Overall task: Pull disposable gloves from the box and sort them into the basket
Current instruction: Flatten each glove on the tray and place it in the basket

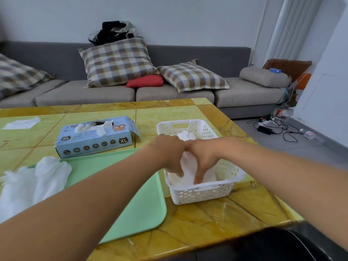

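Both hands are down inside the white perforated plastic basket [222, 193], and a thin white disposable glove [188, 166] is being pressed flat into it. The left hand [170, 154] is seen with fingers curled downward onto the glove's near left edge; the right hand [204, 157] is spread narrow, fingertips planted on the right side. Whether the film is actually pinched cannot be told.

More gloves are waiting: a tuft is poking from the slot of the pale blue cardboard glove box [98, 137], and a loose white pile of gloves [35, 179] is lying across the mint-green tray [131, 200].

Feather-light, floppy, slippery material is judged here, so it is likely best taken at the cuff and smoothed, not tugged.
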### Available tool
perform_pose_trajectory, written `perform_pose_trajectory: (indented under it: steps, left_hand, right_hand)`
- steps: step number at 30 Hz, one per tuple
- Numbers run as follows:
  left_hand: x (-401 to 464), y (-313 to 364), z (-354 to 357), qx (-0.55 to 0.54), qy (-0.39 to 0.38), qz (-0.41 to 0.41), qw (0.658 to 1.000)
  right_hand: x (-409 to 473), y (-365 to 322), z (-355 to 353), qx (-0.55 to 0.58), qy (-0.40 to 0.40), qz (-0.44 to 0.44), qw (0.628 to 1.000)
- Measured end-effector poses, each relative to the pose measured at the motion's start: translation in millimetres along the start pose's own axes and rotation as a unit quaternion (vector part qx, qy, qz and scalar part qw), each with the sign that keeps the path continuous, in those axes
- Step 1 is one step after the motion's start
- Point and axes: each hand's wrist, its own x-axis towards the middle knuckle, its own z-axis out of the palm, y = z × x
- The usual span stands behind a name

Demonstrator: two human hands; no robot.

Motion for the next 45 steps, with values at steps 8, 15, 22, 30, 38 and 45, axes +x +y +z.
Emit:
perform_pose_trajectory:
  steps: [8, 15, 22, 30, 38, 45]
  left_hand:
    - [20.8, 4.1, 14.5, 0.049, -0.086, 0.002, 0.995]
    - [-87.4, -110.7, 3.6, -0.275, 0.173, -0.036, 0.945]
    - [-218.5, -215.1, 92.0, -0.257, 0.089, -0.265, 0.925]
    - [-254.4, -235.3, 132.5, -0.277, 0.097, -0.278, 0.915]
    - [-276.9, -234.4, 122.1, -0.301, -0.014, -0.176, 0.937]
    - [-273.1, -237.0, 128.2, -0.277, -0.065, -0.177, 0.942]
  right_hand:
    - [33.0, -5.3, 4.9, -0.098, -0.089, 0.089, 0.987]
    - [4.3, -65.4, -52.3, -0.031, 0.161, -0.04, 0.986]
    - [65.5, -255.8, 6.6, 0.034, 0.083, -0.281, 0.956]
    - [96.2, -300.3, 40.8, 0.024, 0.069, -0.315, 0.946]
    - [108.0, -258.2, 48.2, 0.134, 0.071, -0.33, 0.932]
    - [115.7, -243.0, 35.4, 0.095, 0.02, -0.343, 0.934]
